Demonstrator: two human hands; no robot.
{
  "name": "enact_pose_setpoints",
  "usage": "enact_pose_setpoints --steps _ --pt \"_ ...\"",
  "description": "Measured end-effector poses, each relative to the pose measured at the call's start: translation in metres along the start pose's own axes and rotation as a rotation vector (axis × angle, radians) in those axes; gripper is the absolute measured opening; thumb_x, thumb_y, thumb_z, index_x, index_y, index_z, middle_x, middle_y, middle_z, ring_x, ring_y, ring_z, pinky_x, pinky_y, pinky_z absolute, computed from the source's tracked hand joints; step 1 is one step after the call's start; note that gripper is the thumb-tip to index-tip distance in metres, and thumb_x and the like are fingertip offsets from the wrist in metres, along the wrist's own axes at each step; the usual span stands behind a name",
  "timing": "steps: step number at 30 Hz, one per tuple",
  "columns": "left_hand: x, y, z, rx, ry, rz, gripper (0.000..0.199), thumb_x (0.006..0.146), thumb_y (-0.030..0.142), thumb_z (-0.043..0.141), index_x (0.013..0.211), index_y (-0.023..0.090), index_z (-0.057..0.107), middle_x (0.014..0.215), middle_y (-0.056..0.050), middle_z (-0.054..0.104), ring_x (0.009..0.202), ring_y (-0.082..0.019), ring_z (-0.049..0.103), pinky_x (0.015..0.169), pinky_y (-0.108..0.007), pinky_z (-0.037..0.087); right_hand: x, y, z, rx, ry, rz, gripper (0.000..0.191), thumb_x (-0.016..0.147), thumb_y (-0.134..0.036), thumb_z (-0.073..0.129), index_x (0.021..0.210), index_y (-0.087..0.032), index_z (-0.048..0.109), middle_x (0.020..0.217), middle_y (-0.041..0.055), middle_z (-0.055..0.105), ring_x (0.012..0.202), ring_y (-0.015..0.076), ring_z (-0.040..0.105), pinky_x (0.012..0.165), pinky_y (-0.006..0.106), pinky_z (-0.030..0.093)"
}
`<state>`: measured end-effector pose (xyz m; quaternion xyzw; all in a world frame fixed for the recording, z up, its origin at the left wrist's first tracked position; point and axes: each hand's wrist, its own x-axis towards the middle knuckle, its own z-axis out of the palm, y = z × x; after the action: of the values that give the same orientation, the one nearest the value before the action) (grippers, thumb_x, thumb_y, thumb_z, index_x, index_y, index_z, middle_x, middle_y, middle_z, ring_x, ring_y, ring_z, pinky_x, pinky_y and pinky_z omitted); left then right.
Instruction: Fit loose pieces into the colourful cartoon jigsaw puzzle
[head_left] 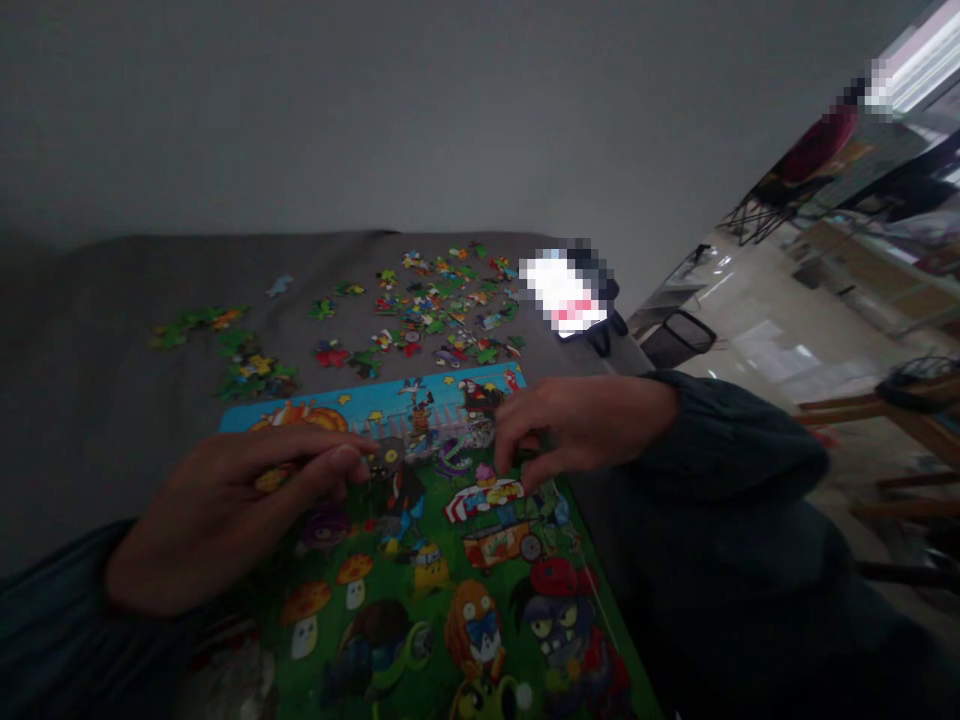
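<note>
Head view: over the puzzle (450,545), my left hand (217,500) slanted inward, closure unclear; my right hand (577,422) arched, fingertips parted. Holds unclear. Cloth (112,400) lay beneath it, wall (375,110) beyond.

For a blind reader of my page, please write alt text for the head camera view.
A person's left hand and right hand are over a colorful cartoon picture puzzle, with loose puzzle pieces scattered beyond it on a gray cloth-like surface. A bright, partly pixelated phone-like object lies near the far right.
</note>
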<state>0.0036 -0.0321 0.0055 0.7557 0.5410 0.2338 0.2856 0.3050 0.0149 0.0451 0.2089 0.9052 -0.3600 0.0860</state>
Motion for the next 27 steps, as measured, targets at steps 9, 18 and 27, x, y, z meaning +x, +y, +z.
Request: enact_pose_setpoints --steps 9,18,27 --pt "0.0 -0.016 0.005 0.006 0.033 0.082 0.029 0.09 0.051 0.057 0.083 0.031 0.076 0.081 0.01 0.076 0.073 -0.011 0.068 0.068 -0.014 0.051 0.006 -0.006 0.013 -0.058 -0.134 0.322 0.035 0.069 -0.029 0.087 0.083 -0.017 0.057 0.071 -0.0058 0.05 0.066 0.0108 0.046 0.057 0.024 0.027" --pt "-0.001 -0.001 -0.001 -0.053 -0.006 0.021 0.029 0.088 0.049 0.058 0.075 0.03 0.076 0.076 0.007 0.076 0.07 -0.013 0.068 0.068 -0.016 0.052 0.001 -0.001 0.01 0.019 -0.138 0.322 0.035 0.067 -0.024 0.088 0.084 -0.016 0.059 0.075 -0.005 0.051 0.069 0.0103 0.048 0.058 0.023 0.03" --pt "0.006 -0.006 -0.005 -0.108 0.03 0.124 0.038 0.093 0.046 0.049 0.076 0.024 0.074 0.065 0.003 0.072 0.056 -0.013 0.065 0.053 -0.017 0.051 0.01 0.064 -0.003 -0.103 0.787 0.414 0.009 0.09 -0.019 0.062 0.096 -0.013 0.063 0.081 0.0028 0.06 0.071 0.0136 0.052 0.066 0.027 0.039"
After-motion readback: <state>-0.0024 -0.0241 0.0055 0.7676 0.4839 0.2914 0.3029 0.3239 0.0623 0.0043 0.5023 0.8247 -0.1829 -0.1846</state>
